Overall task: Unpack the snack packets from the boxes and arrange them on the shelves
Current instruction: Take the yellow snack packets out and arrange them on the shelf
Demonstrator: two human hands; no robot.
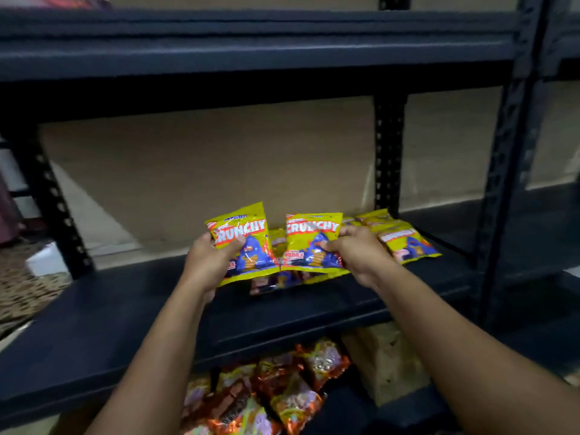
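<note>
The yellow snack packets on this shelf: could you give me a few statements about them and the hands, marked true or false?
1. Each hand holds a yellow packet: the left hand one, the right hand another. True.
2. The middle shelf holds no other packets. False: more yellow packets lie at the right.
3. Orange packets sit on the level below. True.
4. The held packets are red. False: yellow and blue.
</note>
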